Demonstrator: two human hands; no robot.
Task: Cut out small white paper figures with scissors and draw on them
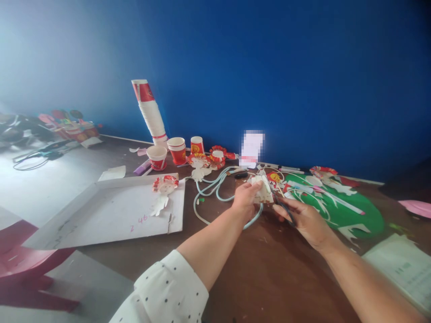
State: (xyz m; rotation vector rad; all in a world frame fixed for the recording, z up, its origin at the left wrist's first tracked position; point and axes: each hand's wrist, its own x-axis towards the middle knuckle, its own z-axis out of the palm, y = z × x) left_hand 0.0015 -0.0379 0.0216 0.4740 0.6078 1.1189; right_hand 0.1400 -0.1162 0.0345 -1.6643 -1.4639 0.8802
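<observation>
My left hand [246, 196] pinches a white piece of paper cup [263, 192] with a cut edge, held above the brown table. Through the handles of a pair of dark scissors [282, 204] go the fingers of my right hand [301, 217]. The scissor blades reach up along the right side of the white piece and touch or nearly touch it. A red and yellow printed bit of cup [274, 177] shows just behind. Light blue cable [218, 190] loops on the table beside my left hand.
Red and white paper cups [156, 158] and a tall leaning cup stack [151, 112] stand near the blue wall. Cut cup figures [165, 185] lie about, one on a white board [101, 215]. A green sheet [365, 211] at right carries scraps and a pink-white marker [346, 205].
</observation>
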